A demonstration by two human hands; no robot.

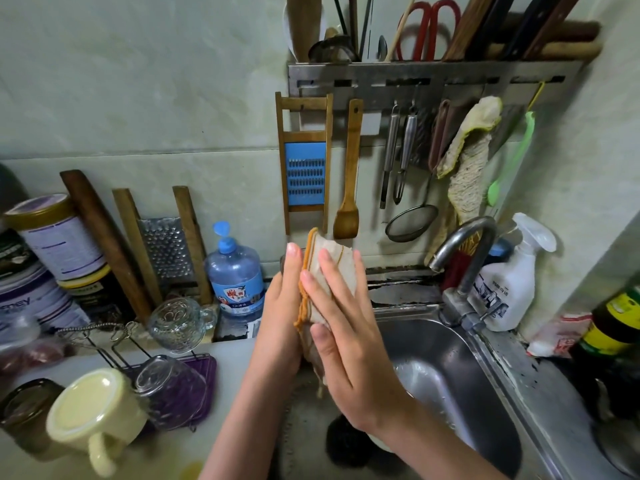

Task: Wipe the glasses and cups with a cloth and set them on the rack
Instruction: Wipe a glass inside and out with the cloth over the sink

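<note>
My left hand (281, 317) and my right hand (341, 337) press a pale cloth with an orange hem (323, 268) between them, above the left edge of the sink (460, 368). The cloth is folded around something I cannot see clearly; a dark edge shows just past my left fingertips. On the wire rack (104, 336) at the left, a cream mug (93, 414) and a clear glass (169, 389) sit upside down. A clear patterned cup with a handle (176, 323) hangs tilted further back. A brown glass jar (24, 410) stands at the far left.
A purple mat (204, 372) lies under the rack. A blue soap bottle (235, 271), graters and tins line the wall at left. The tap (464, 251) and a white spray bottle (512, 278) stand right of the sink. Utensils hang on a wall rail (433, 81).
</note>
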